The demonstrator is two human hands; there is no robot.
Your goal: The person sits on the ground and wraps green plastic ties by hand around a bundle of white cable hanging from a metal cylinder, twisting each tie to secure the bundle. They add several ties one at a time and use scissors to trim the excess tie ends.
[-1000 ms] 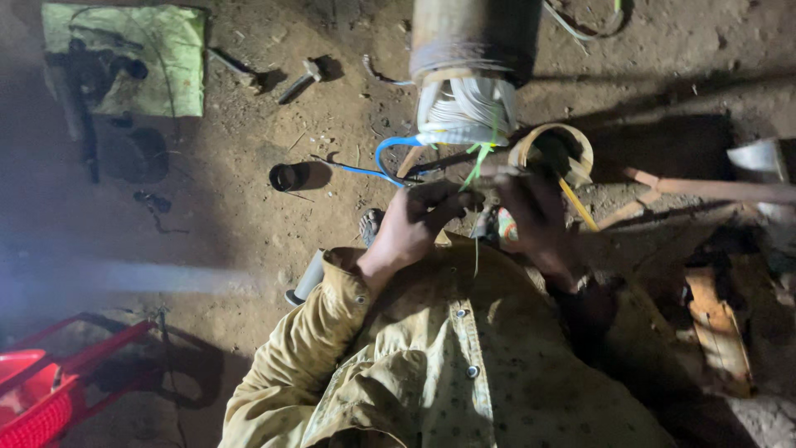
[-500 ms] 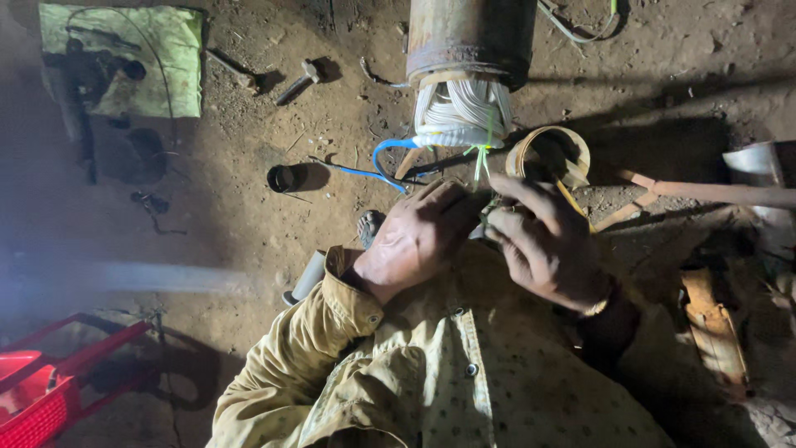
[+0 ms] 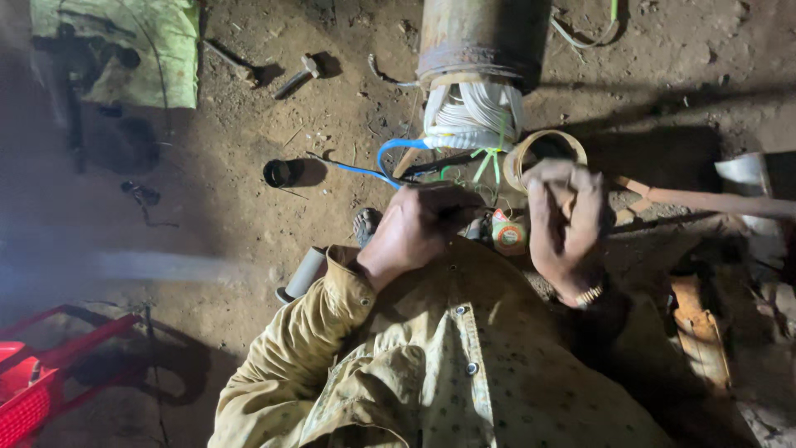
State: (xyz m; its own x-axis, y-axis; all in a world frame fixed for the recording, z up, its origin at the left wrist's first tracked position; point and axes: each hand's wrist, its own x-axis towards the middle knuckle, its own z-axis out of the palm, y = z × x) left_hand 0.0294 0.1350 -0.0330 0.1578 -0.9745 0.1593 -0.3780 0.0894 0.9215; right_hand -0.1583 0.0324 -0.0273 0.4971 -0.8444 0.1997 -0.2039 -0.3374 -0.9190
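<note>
Since half a second ago, both hands have drawn slightly apart: the left hand (image 3: 414, 232) is closed around a dark wire lead, and the right hand (image 3: 566, 220) curls shut, contents unclear. White motor windings (image 3: 473, 116) in the rusty cylinder (image 3: 481, 37) look wound and tied, while blue wire (image 3: 390, 158) hangs loose, unconnected.

both hands (image 3: 489, 228) curled, close together

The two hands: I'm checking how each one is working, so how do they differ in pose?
The left hand lies knuckles-up, fist closed low over the wires; the right hand is raised, fingers curled beside the tape roll. The left wrist is covered by a yellow sleeve; the right wears a wristwatch. Both are bare, near the cylindrical motor.
</note>
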